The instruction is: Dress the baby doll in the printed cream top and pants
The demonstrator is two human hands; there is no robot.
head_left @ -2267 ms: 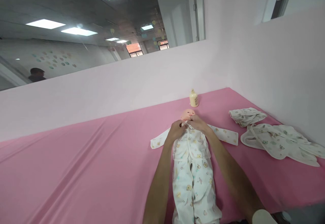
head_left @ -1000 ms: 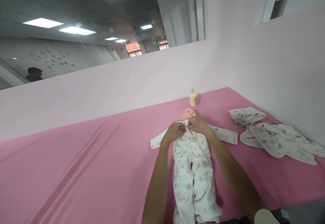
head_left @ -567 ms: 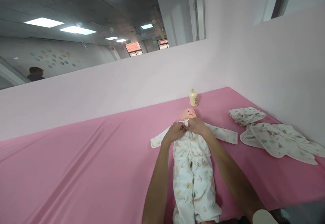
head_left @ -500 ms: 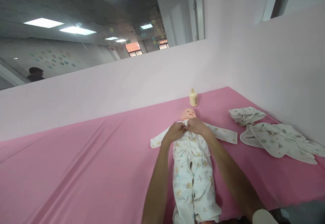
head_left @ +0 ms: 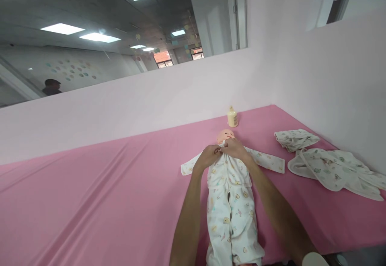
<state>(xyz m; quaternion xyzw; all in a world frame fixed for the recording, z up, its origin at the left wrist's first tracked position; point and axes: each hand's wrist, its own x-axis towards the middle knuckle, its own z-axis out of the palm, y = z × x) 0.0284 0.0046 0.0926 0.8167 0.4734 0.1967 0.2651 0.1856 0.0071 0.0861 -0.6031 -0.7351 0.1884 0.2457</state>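
A baby doll [head_left: 224,136] lies on its back, dressed in a white long-sleeved baby top [head_left: 237,169] and matching trousers [head_left: 238,221] printed with small bears. My left hand [head_left: 209,156] and my right hand [head_left: 234,148] meet at the neckline just below the doll's chin. Both have their fingers pinched on the front edges of the top, pulling the cloth up a little into folds. What exactly lies between the fingertips is too small to make out. The sleeves stretch out flat to either side.
A pink sheet [head_left: 105,189] covers the table. Behind the doll's head stands a cream pump bottle [head_left: 232,118]. At the right lie a folded printed cloth [head_left: 296,139] and a spread printed baby garment [head_left: 337,169]. A wall with a mirror or window [head_left: 99,24] borders the back.
Both hands stay at the neckline, and the top's front is now drawn up more tautly between them. The whole view has shifted slightly; other objects keep their places.
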